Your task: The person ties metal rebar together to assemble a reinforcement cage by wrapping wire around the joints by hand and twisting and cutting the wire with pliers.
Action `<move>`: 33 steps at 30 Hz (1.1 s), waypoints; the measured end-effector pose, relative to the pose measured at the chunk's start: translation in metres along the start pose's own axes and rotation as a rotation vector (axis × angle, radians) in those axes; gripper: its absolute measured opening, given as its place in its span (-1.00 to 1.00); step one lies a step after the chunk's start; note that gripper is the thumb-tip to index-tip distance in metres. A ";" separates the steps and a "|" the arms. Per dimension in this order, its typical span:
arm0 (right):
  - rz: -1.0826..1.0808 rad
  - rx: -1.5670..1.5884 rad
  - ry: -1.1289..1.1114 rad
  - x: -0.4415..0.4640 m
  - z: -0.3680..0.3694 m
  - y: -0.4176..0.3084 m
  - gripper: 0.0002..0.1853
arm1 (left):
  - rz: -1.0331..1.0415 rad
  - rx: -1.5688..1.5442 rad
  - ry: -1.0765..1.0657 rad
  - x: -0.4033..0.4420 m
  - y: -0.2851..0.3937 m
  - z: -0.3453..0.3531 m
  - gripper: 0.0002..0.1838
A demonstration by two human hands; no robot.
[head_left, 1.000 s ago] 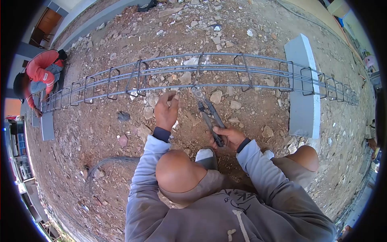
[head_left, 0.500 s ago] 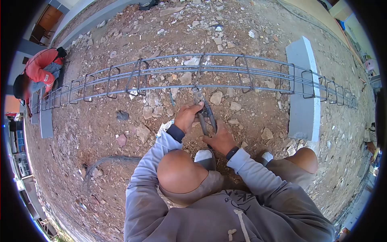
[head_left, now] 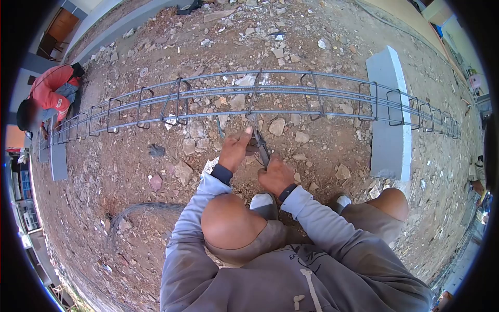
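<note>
Steel pincers (head_left: 263,148) point away from me, their jaws toward the lower bar of a long rebar cage (head_left: 223,113). My right hand (head_left: 277,175) is closed around the handles, which are brought together. My left hand (head_left: 234,151) is beside the pincers' head, its thumb pointing toward the cage and its fingers curled against the tool. What those fingers pinch is hidden. Near the jaws, a square stirrup (head_left: 254,92) crosses the long bars.
A grey block (head_left: 387,119) supports the cage at the right; another grey block (head_left: 59,156) stands at the left. A co-worker in red (head_left: 54,91) crouches at that end. A bundle of wire (head_left: 138,208) lies on the stony ground, near my knee (head_left: 231,221).
The pincers' handles have come together as my right hand closed and moved slightly left. My left hand has slid a little left, its thumb off the pivot.
</note>
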State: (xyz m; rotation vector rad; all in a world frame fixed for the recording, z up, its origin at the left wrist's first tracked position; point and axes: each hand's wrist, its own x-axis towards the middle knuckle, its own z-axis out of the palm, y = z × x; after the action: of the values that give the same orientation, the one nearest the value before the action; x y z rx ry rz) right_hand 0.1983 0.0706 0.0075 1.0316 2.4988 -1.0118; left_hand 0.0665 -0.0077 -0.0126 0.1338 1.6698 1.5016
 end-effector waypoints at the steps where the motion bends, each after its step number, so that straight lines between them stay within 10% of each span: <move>1: -0.023 0.104 -0.068 0.004 0.002 0.003 -0.61 | 0.062 0.054 0.024 -0.001 0.003 -0.001 -0.62; 12: 0.059 1.240 -0.460 0.008 0.005 0.022 -0.72 | 0.242 0.019 0.067 -0.006 0.012 -0.004 -0.75; 33: -0.045 0.465 -0.086 0.014 0.019 0.019 -0.58 | 0.270 0.086 0.091 0.001 0.004 -0.010 -0.73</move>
State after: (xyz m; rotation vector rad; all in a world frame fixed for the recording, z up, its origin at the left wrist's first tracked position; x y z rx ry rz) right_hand 0.2010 0.0745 -0.0221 1.0222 2.2758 -1.6653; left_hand 0.0574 -0.0137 -0.0107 0.3546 1.8480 1.6545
